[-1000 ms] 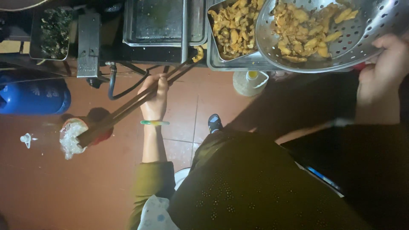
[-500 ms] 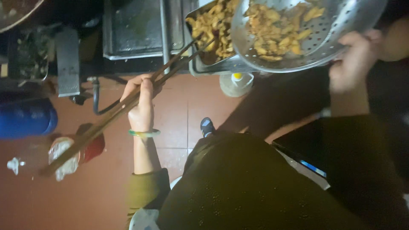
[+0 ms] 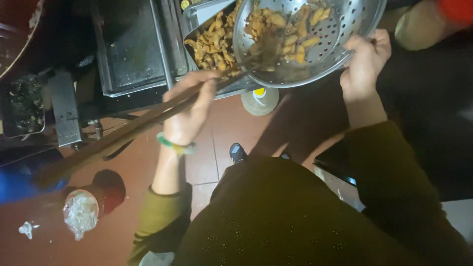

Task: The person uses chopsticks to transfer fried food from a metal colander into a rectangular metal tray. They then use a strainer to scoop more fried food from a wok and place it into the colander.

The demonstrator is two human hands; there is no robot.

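At the lower left of the frame we see a red cup [image 3: 101, 197] lying on the tiled floor, its mouth covered with clear crinkled film, and left of it a small white cap [image 3: 25, 229]. Below the tray, near the centre top, stands a pale round container with a yellow label [image 3: 259, 98]. At the left edge there is a blue barrel [image 3: 19, 180], partly in shadow.

Our left hand [image 3: 189, 111] is in the middle of the frame, palm side down, with a green bangle on the wrist. Its fingers are curled and pressed together around long wooden chopsticks [image 3: 143, 120], which run from the lower left up to the right; their tips, blurred, reach into the perforated metal colander [image 3: 308, 42] at the top. Our right hand [image 3: 364, 64] pinches the colander's rim at the upper right, thumb above. The colander is tilted over a metal tray [image 3: 209, 39]; fried pieces [image 3: 290, 29] lie in both.
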